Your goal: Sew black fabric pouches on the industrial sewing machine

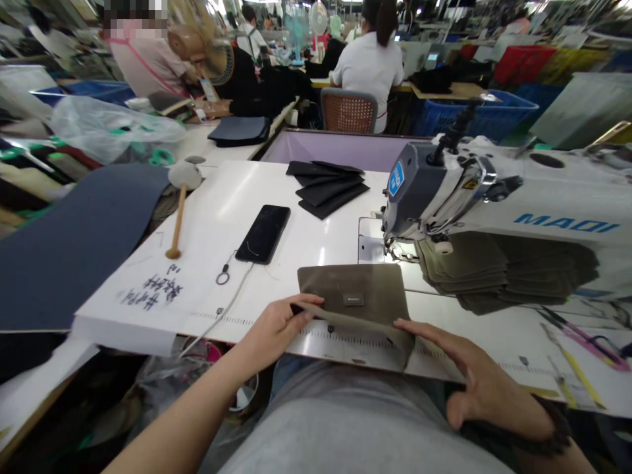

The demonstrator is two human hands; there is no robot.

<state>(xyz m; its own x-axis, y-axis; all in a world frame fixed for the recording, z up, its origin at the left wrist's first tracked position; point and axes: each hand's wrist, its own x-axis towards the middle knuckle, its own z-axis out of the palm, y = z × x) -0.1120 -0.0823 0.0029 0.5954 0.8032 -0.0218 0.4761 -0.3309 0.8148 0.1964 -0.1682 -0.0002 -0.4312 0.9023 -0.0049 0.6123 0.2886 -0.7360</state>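
A brown-olive fabric panel [380, 286] with a small label [353, 300] lies on the white table, its near edge folded up toward me. My left hand [279, 326] pinches the left end of that folded edge between thumb and fingers. At the panel's right end, my right hand [469, 368] touches the fold with its fingertips, the fingers stretched out and the thumb apart. Just beyond the panel stands the sewing machine [419, 191], its needle area to the upper right of the fabric. A stack of similar olive pieces [494, 263] sits under the machine's arm.
A black phone [263, 234] with a cable, a mallet [180, 204] and several black fabric pieces [328, 186] lie on the table. Pink-handled scissors [592, 342] rest at the right. A dark blue sheet [79, 243] covers the left side. Other people sit working beyond.
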